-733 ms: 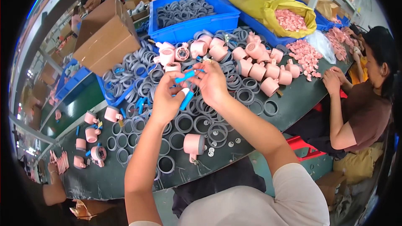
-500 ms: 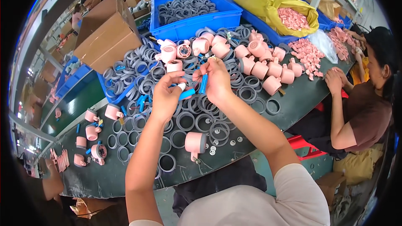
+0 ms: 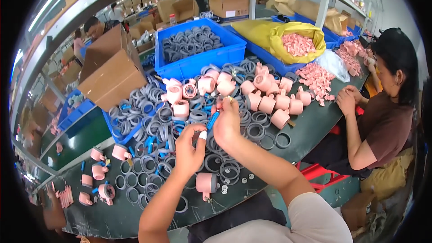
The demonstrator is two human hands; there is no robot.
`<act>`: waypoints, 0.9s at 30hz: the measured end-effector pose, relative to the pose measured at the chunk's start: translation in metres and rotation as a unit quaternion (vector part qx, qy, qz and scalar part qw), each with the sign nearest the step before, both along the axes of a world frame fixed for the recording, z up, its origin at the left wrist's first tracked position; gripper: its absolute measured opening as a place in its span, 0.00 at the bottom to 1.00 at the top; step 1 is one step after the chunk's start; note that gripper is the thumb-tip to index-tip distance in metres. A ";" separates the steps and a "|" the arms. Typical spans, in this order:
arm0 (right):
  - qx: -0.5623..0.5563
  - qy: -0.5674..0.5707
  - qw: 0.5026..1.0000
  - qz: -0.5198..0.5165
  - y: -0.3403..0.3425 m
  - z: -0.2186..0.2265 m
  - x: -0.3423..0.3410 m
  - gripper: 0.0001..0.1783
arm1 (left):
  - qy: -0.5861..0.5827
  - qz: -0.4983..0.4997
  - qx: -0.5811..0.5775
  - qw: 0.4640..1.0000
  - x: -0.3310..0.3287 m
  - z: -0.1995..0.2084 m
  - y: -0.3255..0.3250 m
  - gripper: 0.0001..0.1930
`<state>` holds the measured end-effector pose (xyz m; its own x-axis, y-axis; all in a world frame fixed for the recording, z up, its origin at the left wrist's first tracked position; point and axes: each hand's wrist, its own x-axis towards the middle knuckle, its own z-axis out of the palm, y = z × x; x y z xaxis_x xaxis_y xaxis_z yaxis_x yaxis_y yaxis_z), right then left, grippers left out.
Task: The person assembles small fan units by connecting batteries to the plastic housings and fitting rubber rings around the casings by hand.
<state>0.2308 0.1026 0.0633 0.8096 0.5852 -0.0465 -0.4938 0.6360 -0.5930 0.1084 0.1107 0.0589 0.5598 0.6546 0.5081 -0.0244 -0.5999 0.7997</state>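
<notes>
Right hand [image 3: 227, 121]: fingers drawn nearly closed, holding one blue cylinder [image 3: 212, 120] along its left side. Left hand [image 3: 191, 148], just left, has thumb and fingers curled near the cylinder's lower end; I cannot tell whether it grips anything. Risk, judged: a loose pinch could drop the cylinder among grey rings [image 3: 248, 131] around my hands. Half a second earlier, two blue cylinders showed at my fingers; now one.

A factory workshop is showing here: pink housings [image 3: 205, 183] and gray rings [image 3: 193, 42] are crowding the bench [image 3: 310, 121], a blue crate [image 3: 207, 60] is holding more rings, and a co-worker [image 3: 389, 123] is sitting alongside.
</notes>
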 end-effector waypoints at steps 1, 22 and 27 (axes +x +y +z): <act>0.008 -0.013 1.000 -0.015 -0.001 -0.002 -0.005 0.03 | -0.011 -0.009 -0.029 0.999 0.001 -0.005 0.002 0.10; -0.211 -0.497 0.837 -0.086 0.036 -0.014 0.061 0.06 | -0.073 0.018 -0.261 0.962 0.011 0.014 0.088 0.04; -0.212 -0.553 0.799 -0.103 0.023 -0.014 0.073 0.07 | -0.087 0.062 -0.236 0.966 -0.017 -0.005 0.099 0.07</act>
<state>0.3035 0.1252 0.0490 0.5698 0.5558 0.6053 0.5710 0.2619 -0.7780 0.0911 0.2095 0.0542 0.3958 0.8928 0.2150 -0.1341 -0.1754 0.9753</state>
